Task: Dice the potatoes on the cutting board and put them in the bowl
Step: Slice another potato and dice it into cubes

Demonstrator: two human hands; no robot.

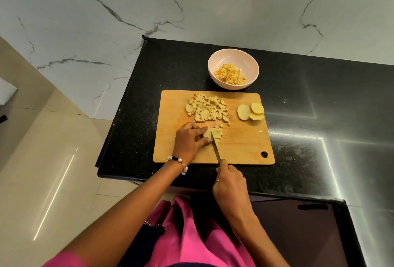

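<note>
Fingers (200, 136) curled on potato slice (207, 133)

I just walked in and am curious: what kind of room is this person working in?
Most likely a home kitchen. A wooden cutting board with diced potato lies on a black stone counter, a bowl of dice behind it, and the right hand holds a knife.
</note>
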